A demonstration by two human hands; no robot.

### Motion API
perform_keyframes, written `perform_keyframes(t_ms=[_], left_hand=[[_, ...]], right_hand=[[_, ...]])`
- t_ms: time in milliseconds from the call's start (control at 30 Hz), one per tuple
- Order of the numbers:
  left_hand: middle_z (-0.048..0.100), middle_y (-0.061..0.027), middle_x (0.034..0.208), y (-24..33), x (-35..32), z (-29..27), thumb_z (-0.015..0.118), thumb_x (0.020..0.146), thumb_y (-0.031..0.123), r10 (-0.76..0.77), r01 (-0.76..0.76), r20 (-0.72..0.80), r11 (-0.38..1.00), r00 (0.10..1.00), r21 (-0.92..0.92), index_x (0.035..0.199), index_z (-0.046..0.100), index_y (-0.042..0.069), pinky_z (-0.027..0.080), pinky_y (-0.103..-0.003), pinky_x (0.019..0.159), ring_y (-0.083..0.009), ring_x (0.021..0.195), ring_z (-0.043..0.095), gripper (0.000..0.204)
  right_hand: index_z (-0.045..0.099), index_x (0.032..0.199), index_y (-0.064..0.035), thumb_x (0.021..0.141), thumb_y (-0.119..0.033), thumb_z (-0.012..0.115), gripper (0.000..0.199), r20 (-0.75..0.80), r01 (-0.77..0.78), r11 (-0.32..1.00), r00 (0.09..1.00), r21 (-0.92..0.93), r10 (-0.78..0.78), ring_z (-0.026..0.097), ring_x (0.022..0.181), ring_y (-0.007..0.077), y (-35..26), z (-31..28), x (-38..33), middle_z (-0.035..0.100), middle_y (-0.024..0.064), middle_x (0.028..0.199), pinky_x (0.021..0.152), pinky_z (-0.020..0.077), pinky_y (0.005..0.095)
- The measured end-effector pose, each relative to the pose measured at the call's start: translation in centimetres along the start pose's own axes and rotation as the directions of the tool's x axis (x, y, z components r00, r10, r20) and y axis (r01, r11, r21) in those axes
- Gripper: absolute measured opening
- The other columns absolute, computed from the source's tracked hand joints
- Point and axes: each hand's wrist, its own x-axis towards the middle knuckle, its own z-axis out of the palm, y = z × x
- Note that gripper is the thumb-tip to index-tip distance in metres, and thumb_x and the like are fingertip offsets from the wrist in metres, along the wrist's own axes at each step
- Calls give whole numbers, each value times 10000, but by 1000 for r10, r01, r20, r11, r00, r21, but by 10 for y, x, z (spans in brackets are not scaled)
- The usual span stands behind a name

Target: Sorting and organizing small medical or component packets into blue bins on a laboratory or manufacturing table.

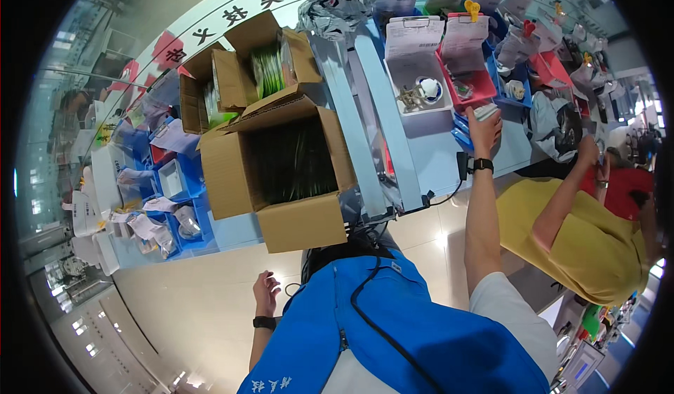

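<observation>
My right hand (485, 131) reaches forward onto the light blue bench, its fingers closed round a small stack of blue-and-white packets (463, 133). What is inside the packets cannot be made out. Just beyond the hand stands a red bin (482, 89) holding small bagged parts, and left of that a white bin (427, 115) with metal pieces and a round white-and-blue item. Down by my left side hangs my left hand (265, 293), loosely curled, fingers apart and nothing in it. A large open cardboard box (302, 227), dark inside, sits on the bench in front of me.
Behind the large box are two smaller cartons (261, 32) with green-edged packs. Blue bins (184, 176) line the left bench; more bins with clipped papers fill the right. A co-worker in a yellow top (572, 236) works close on my right. A dark cable (449, 199) hangs at the bench edge.
</observation>
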Motion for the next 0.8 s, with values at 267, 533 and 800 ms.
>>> perform_keyframes(t_ms=[267, 533, 800], left_hand=[[652, -19, 791, -7, -6, -16, 611, 978, 380, 145, -151, 47, 978, 988, 146, 1063, 697, 115, 500, -279, 630, -133, 742, 660, 291], [667, -49, 789, 55, 23, -63, 603, 991, 284, 254, -244, -26, 949, 967, 200, 1025, 678, 70, 501, -271, 577, -126, 683, 645, 229], [671, -81, 894, 111, 90, -158, 610, 964, 208, 406, -382, -45, 888, 913, 254, 1150, 645, 43, 530, -293, 616, -160, 743, 673, 251]], right_hand=[[553, 1450, -176, 1012, -520, 509, 559, 280, 618, 747, 782, -243, -556, 560, 1244, 500, -49, 35, -62, 508, 337, 1431, 1183, 324, 537], [548, 1457, -175, 1014, -511, 518, 557, 504, 593, 654, 429, 469, -750, 509, 1284, 463, -140, 109, -384, 486, 299, 1459, 1196, 296, 521], [543, 1464, -174, 1016, -502, 527, 556, 604, 259, 734, 433, 627, -669, 459, 1324, 426, -61, 82, -584, 463, 260, 1487, 1208, 267, 505]])
